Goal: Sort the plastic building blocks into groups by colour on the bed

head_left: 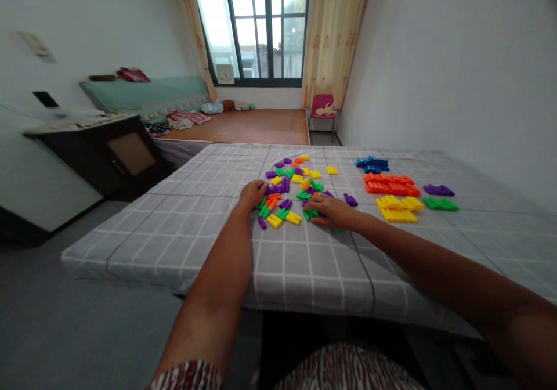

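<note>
Small plastic clips that look like clothes pegs lie in a mixed heap in the middle of the cloth-covered table [209, 204]. My left hand [253, 194] is at the left side of the heap, its fingers curled against the end of a row of purple pegs [278, 187]. My right hand [333, 211] reaches in from the right, palm down. Its fingers are stretched out and apart over green pegs [308, 213], partly covering them. Near my hands lie yellow pegs [293, 218], orange pegs [270, 204] and a purple peg [350, 199].
To the right lie single-colour groups: blue pegs [372, 163], orange rows [391, 184], yellow rows [399, 209], a purple row [438, 190] and a green row [441, 204]. Beyond the table are a bed [261, 124] and a red chair [322, 103]; a dark cabinet [100, 152] stands left.
</note>
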Demonstrator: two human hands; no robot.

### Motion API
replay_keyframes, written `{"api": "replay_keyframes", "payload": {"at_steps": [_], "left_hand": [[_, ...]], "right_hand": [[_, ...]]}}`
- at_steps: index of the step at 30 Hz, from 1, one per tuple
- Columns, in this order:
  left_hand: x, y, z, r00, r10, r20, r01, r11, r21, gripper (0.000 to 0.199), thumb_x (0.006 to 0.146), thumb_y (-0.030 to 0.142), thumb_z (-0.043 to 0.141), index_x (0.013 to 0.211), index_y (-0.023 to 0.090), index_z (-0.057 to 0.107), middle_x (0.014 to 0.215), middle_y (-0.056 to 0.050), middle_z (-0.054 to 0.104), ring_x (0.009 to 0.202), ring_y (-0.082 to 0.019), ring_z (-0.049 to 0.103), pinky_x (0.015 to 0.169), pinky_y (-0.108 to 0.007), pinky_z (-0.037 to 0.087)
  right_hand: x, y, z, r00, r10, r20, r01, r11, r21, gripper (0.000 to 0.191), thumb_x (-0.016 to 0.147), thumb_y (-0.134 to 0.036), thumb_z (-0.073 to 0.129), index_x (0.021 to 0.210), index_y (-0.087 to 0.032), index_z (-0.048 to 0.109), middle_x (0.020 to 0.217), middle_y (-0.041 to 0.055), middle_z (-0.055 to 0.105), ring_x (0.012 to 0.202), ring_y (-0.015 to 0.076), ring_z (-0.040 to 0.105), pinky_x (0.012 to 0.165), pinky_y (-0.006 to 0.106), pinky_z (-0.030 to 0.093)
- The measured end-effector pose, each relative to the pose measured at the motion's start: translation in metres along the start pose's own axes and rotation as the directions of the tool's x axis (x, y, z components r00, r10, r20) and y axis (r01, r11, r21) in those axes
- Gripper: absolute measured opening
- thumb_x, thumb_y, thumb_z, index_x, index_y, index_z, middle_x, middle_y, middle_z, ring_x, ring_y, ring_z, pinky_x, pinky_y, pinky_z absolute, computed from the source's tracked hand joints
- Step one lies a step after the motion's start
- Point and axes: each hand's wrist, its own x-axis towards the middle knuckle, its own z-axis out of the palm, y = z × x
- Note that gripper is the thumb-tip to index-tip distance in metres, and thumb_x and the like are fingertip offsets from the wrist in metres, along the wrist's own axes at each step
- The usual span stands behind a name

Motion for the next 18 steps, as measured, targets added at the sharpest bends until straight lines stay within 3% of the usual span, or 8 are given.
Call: {"api": "replay_keyframes", "payload": {"at_steps": [6,8,10,13,15,16,18], "left_hand": [[0.001,-0.002,0.002,1.0,-0.007,-0.011,0.007,0.999,-0.032,0.04,0.089,0.042,0.044,0.1,0.017,0.074,0.087,-0.008,0.074,0.079,-0.018,0.062,0.068,-0.025,0.042],[0.002,-0.003,0.002,1.0,-0.003,-0.017,0.003,1.0,-0.031,0.041,0.09,0.041,0.043,0.101,0.017,0.073,0.092,-0.009,0.074,0.079,-0.018,0.062,0.066,-0.025,0.042],[0.002,-0.002,0.002,1.0,0.001,-0.016,-0.001,1.0,-0.02,0.041,0.091,0.04,0.041,0.1,0.017,0.073,0.095,-0.009,0.074,0.081,-0.018,0.063,0.065,-0.025,0.041],[0.004,-0.003,0.003,1.0,-0.002,0.009,0.002,1.0,0.021,0.042,0.091,0.04,0.038,0.099,0.018,0.074,0.096,-0.008,0.074,0.083,-0.019,0.064,0.066,-0.025,0.041],[0.007,-0.005,0.003,1.0,-0.003,0.025,0.002,0.999,0.045,0.044,0.091,0.043,0.037,0.103,0.02,0.073,0.099,-0.007,0.074,0.087,-0.02,0.064,0.067,-0.024,0.041],[0.008,-0.006,0.004,1.0,-0.008,0.027,0.006,0.999,0.054,0.044,0.091,0.043,0.037,0.105,0.021,0.072,0.101,-0.006,0.074,0.09,-0.02,0.064,0.068,-0.024,0.042],[0.011,-0.008,0.005,1.0,-0.007,0.031,0.005,0.998,0.064,0.045,0.091,0.044,0.036,0.108,0.022,0.071,0.106,-0.006,0.073,0.095,-0.02,0.064,0.071,-0.024,0.043]], "right_hand": [[0.005,0.005,-0.003,0.993,0.112,-0.025,-0.114,0.987,-0.116,0.031,0.088,-0.021,0.049,0.116,-0.02,0.064,0.108,0.0103,0.068,0.103,0.0241,0.059,0.089,0.036,0.046],[0.003,0.011,-0.007,0.979,0.18,-0.093,-0.189,0.977,-0.099,0.032,0.089,-0.018,0.045,0.115,-0.02,0.063,0.11,0.0101,0.067,0.102,0.0231,0.061,0.087,0.035,0.047],[-0.005,0.023,-0.017,0.934,0.277,-0.223,-0.285,0.958,-0.004,0.033,0.09,-0.019,0.042,0.116,-0.019,0.062,0.112,0.01,0.067,0.097,0.0217,0.063,0.084,0.035,0.049],[-0.033,0.057,-0.045,0.816,0.459,-0.351,-0.389,0.886,0.252,0.033,0.093,-0.027,0.038,0.118,-0.02,0.059,0.1,0.0067,0.068,0.077,0.017,0.065,0.071,0.031,0.052],[-0.065,0.087,-0.065,0.7,0.599,-0.389,-0.442,0.791,0.423,0.031,0.092,-0.035,0.044,0.116,-0.021,0.057,0.088,0.0038,0.067,0.065,0.0143,0.063,0.06,0.027,0.052],[-0.084,0.103,-0.073,0.612,0.674,-0.413,-0.463,0.729,0.504,0.031,0.089,-0.039,0.049,0.113,-0.02,0.056,0.084,0.003,0.066,0.062,0.0137,0.062,0.056,0.026,0.051],[-0.127,0.135,-0.084,0.375,0.806,-0.459,-0.478,0.592,0.649,0.032,0.081,-0.042,0.059,0.102,-0.019,0.055,0.081,0.003,0.066,0.061,0.0134,0.061,0.052,0.024,0.05]]}}
